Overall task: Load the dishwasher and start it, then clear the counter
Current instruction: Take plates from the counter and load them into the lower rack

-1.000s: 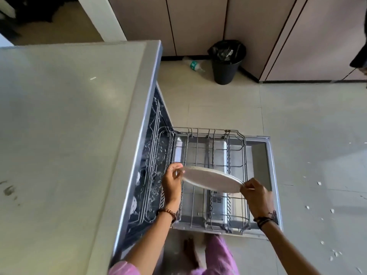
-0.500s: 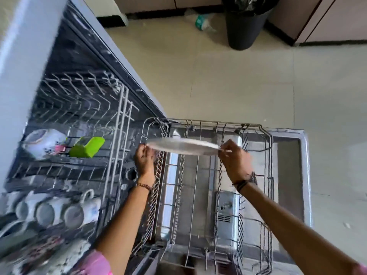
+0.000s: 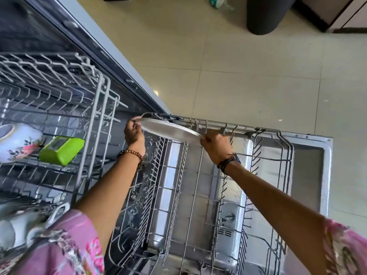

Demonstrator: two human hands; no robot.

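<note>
A round steel plate (image 3: 168, 130) is held on edge, nearly flat to my view, over the far end of the pulled-out lower rack (image 3: 286, 147). My left hand (image 3: 134, 132) grips its left rim and my right hand (image 3: 215, 144) pinches its right rim. The rack rests over the open dishwasher door (image 3: 309, 175) and holds nothing else that I can see. The upper rack (image 3: 59, 108) sits to the left inside the machine.
The upper rack carries a flowered white cup (image 3: 15, 142) and a green container (image 3: 61, 148). White mugs (image 3: 23, 225) stand at the lower left. A black bin (image 3: 266, 14) and a plastic bottle (image 3: 220, 2) are on the tiled floor beyond.
The view dropped from over the counter down into the dishwasher. Both hands carried the plate away from me, from mid-rack to the rack's far end.
</note>
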